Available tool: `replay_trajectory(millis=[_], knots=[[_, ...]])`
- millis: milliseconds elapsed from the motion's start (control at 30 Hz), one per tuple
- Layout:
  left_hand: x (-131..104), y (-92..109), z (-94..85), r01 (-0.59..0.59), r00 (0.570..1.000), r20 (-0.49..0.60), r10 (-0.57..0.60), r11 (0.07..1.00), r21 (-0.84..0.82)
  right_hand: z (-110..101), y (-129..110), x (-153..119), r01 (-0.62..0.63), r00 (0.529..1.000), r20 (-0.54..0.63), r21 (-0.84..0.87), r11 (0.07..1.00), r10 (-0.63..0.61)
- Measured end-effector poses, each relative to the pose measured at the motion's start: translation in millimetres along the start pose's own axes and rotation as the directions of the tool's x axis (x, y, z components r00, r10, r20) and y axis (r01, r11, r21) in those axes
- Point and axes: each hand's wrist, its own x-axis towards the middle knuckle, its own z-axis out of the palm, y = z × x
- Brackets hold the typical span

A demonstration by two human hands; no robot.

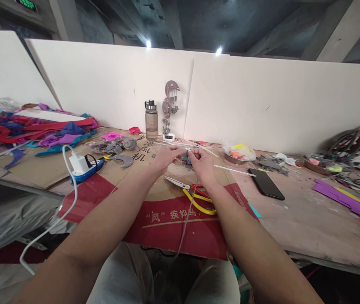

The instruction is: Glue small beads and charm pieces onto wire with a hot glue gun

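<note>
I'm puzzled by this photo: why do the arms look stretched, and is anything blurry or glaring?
Head view: wide-lens distortion stretches the forearms near the bottom edge; two ceiling lamps flare bright; the small piece pinched between left hand and right hand is too blurred to identify; the phone looks sharp.

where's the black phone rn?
Head view: the black phone lies flat on the table, to the right of the right hand, beyond the yellow-handled pliers.
</note>
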Motion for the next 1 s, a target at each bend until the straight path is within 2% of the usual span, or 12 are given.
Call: replay_trajectory(millis=[133, 333, 467, 600, 800, 867, 1000], knots=[[0, 0, 0.5, -0.003, 1.0, -0.018, 0.004, 0.999, 0.054, 1, 0, -1, 0.06, 0.998, -0.013, -0.066, 0.996, -0.061], [2, 0, 0.2, -0.028, 0.997, -0.069, 0.033, 0.997, 0.078, 1, -1, 0, 0.067, 0.997, 0.037, -0.052, 0.996, -0.066], [8, -8, -6.7, -0.078, 0.994, -0.072, 0.088, 0.989, 0.128, 0, 2, 2, 0.065, 0.997, 0.049, -0.058, 0.996, -0.063], [17, -20, -17.9, -0.078, 0.992, -0.084, 0.095, 0.979, 0.186, 2, 6, 3, 0.005, 0.99, 0.143, -0.05, 0.999, 0.002], [26, -26, -30.4, -0.06, 0.988, -0.139, 0.071, 0.995, 0.083, -4, 12, 10, -0.11, 0.943, 0.307, -0.084, 0.99, 0.131], [26, -26, -31.8, -0.046, 0.987, -0.15, 0.057, 0.996, 0.074, -13, 16, 16, -0.106, 0.954, 0.266, -0.144, 0.984, 0.142], [25, -25, -32.7, -0.022, 0.981, -0.19, 0.041, 0.995, 0.102, -35, 27, 28, -0.055, 0.993, 0.077, -0.338, 0.94, 0.086]])
